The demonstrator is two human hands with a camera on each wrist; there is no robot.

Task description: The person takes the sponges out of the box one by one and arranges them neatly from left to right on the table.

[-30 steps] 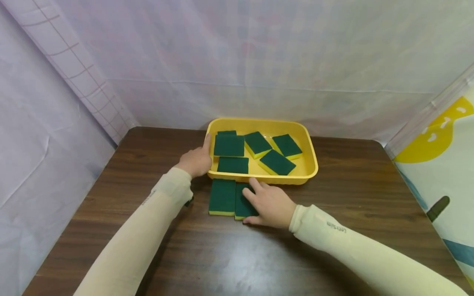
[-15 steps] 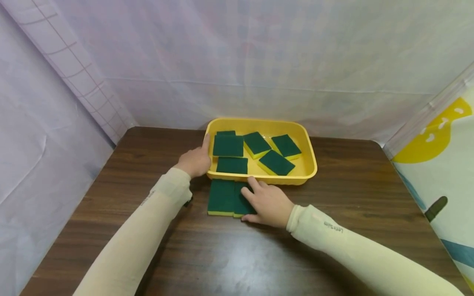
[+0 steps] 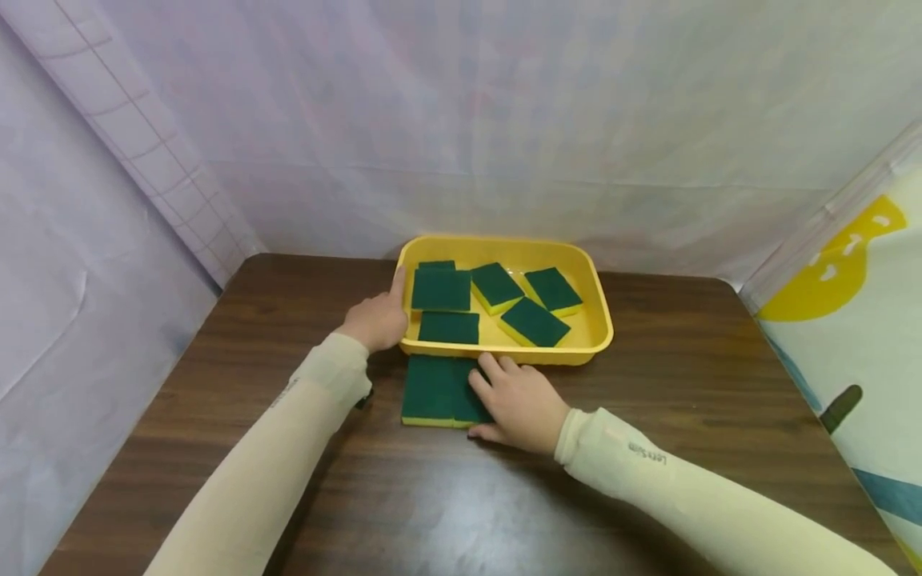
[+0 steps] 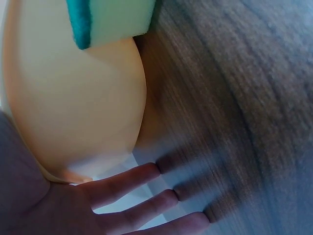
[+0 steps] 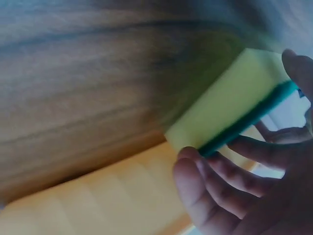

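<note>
1. Two sponges lie side by side on the dark wooden tabletop (image 3: 648,336), just in front of the yellow tray (image 3: 602,324) — the left sponge (image 3: 426,390) is uncovered, the right sponge (image 3: 470,400) is partly under a hand.
2. The right hand (image 3: 520,404) has its fingers curled over the right sponge's green top; the right wrist view shows the thumb at one edge and the fingers (image 5: 210,181) at the other, so the hand grips it.
3. The left hand (image 3: 378,318) rests against the tray's left wall, thumb up along the rim; in the left wrist view its fingers (image 4: 146,198) lie straight beside the tray wall, holding nothing.
4. Five more sponges sit green side up in the tray — two along its left side with a third edge showing behind them, two tilted near the middle and right.
5. Pale cloth panels (image 3: 504,120) close in the tabletop on the back and the sides.
</note>
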